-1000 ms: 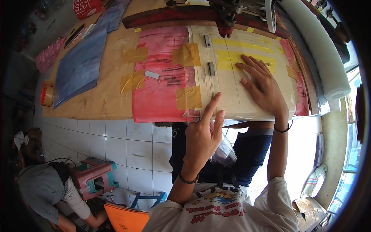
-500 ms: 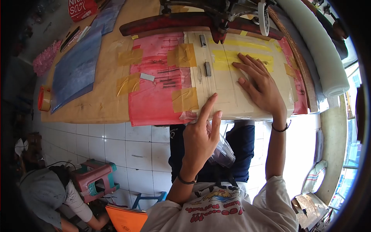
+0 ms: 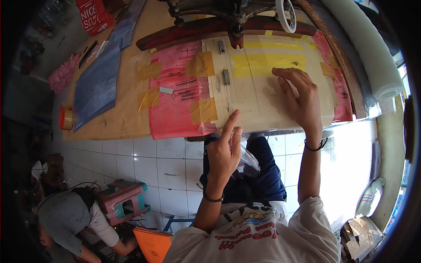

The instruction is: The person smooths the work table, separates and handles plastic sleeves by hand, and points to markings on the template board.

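Note:
My left hand (image 3: 222, 157) is at the front edge of the table, its index finger and thumb stretched out over a cream sheet (image 3: 252, 98) marked with thin lines. Clear plastic (image 3: 249, 163) hangs just beside this hand; I see nothing held. Over the right part of the sheet, my right hand (image 3: 302, 98) arches with bent fingers and the thumb apart, holding nothing visible. Yellow strips (image 3: 267, 65) cross the sheet. Two small metal bars (image 3: 226, 77) lie along its left side, beside a red sheet (image 3: 169, 114) fixed with brown tape (image 3: 203, 110).
A black and red machine frame (image 3: 188, 33) spans the table's far side, with a white tape roll (image 3: 286, 16). Blue sheets (image 3: 98, 87) lie left; a white foam roll (image 3: 368, 57) stands right. Another person (image 3: 70, 215) bends near a pink stool (image 3: 125, 204).
My right hand has lifted from lying flat, its fingers bending and drawing back. My left hand keeps its pointing shape. The whole view has shifted slightly.

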Demonstrator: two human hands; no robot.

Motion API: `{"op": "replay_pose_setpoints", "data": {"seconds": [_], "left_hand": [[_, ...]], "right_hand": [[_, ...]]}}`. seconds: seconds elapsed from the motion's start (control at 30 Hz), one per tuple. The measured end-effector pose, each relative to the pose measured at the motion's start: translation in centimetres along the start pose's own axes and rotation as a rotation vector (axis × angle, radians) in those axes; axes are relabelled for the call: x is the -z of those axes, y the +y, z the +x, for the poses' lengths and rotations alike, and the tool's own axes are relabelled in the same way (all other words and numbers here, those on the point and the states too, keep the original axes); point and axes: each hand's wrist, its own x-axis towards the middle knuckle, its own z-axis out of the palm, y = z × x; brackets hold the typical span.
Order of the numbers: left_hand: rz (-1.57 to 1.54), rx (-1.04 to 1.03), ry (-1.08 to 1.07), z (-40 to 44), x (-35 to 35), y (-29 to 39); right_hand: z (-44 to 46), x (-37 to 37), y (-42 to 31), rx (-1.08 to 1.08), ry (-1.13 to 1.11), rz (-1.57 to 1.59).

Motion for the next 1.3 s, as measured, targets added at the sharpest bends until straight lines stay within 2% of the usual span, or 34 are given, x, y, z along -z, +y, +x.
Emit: {"op": "replay_pose_setpoints", "data": {"seconds": [0.03,0.07,0.13,0.23,0.37,1.3], "left_hand": [[0.003,0.082,-0.054,-0.3,0.3,0.4],[0.005,0.163,-0.105,-0.6,0.6,0.7],[0.026,0.162,-0.096,-0.7,0.6,0.8],[0.016,0.053,0.002,-1.0,-0.1,0.0],[0.010,-0.032,0.077,-0.9,-0.5,-0.2],[-0.098,0.071,-0.065,-1.1,0.7,0.4]], "right_hand": [[-0.6,0.1,-0.1,-0.041,0.009,-0.007],[-1.3,0.1,-0.3,0.034,0.011,-0.101],[-2.4,-0.4,-0.8,0.193,0.013,-0.296],[-3.7,-1.1,-1.1,0.187,0.067,-0.372],[-3.8,-1.0,-1.0,0.174,0.063,-0.351],[-3.8,-0.9,-1.1,0.180,0.092,-0.323]]}}
